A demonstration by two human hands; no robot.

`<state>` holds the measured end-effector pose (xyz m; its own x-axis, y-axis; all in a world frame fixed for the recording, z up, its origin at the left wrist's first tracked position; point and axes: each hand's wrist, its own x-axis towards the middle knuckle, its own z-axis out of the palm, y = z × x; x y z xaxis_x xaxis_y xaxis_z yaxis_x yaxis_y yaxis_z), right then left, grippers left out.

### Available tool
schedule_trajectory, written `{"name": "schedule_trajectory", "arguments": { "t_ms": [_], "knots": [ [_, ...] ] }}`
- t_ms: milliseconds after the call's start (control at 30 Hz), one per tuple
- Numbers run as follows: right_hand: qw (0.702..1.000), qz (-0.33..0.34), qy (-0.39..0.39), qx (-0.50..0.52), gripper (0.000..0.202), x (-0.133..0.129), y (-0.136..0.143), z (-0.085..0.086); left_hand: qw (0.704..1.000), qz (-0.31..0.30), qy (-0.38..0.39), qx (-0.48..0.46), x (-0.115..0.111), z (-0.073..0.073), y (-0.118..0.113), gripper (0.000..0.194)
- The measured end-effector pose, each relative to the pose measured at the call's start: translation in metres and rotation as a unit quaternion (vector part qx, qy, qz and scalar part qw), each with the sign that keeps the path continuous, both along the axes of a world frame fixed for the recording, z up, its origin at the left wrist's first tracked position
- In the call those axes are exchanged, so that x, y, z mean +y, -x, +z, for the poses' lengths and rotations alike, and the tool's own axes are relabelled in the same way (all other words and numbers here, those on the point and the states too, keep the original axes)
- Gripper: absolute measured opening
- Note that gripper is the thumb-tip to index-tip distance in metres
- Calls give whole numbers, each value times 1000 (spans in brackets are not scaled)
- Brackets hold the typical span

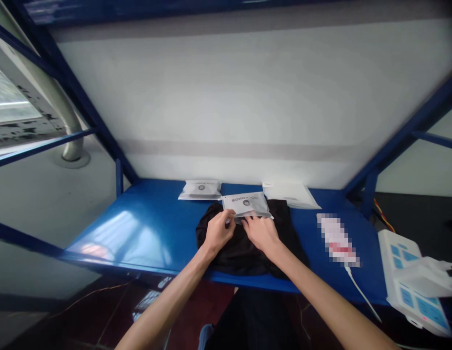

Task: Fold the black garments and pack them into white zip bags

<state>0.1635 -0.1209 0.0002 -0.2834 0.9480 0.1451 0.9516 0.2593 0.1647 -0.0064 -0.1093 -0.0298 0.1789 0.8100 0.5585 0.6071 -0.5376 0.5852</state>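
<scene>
Head view: left grip [217,231] and right grip [262,233] hold a frosted, rectangular pouch [255,200] over rumpled black cloth [244,255].

Looks smooth and glossy on the blue tabletop [163,218], like matt cloth on the black bundle [244,255], like frosted plastic on the front printed pouch [246,202].

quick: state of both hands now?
Left hand: closed, pinching the middle printed bag at its near left corner.
Right hand: fingers at the bag's near edge; grip can't be told.
</scene>
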Motion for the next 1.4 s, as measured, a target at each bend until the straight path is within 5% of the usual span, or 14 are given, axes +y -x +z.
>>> {"name": "schedule_trajectory", "arguments": {
  "t_ms": [300, 433, 667, 800, 1033, 1400],
  "knots": [
    [997, 29, -6, 65, 55, -30, -50, -15, 998, 59, 30, -7, -1, 14, 5, 20],
    [998, -3, 13, 69, 57, -40, -61, -18, 994, -17, 103, -15, 3, 17, 9, 27],
    [997, -14, -15, 70, 54, -38, -55, -20, 961, -68, 230, -134, 11, 14, 15, 28],
    [985, 55, -101, 130, 42, -39, -53, -15, 937, -97, 269, -199, 17, 10, 18, 25],
    [959, 206, -150, 125, 30, -24, -18, -1, 931, -113, 260, -232, 21, 3, 21, 24],
    [947, 248, -194, 62, 29, 0, 10, -14, 937, -123, 230, -233, 23, -5, 23, 24]
  ]
}}
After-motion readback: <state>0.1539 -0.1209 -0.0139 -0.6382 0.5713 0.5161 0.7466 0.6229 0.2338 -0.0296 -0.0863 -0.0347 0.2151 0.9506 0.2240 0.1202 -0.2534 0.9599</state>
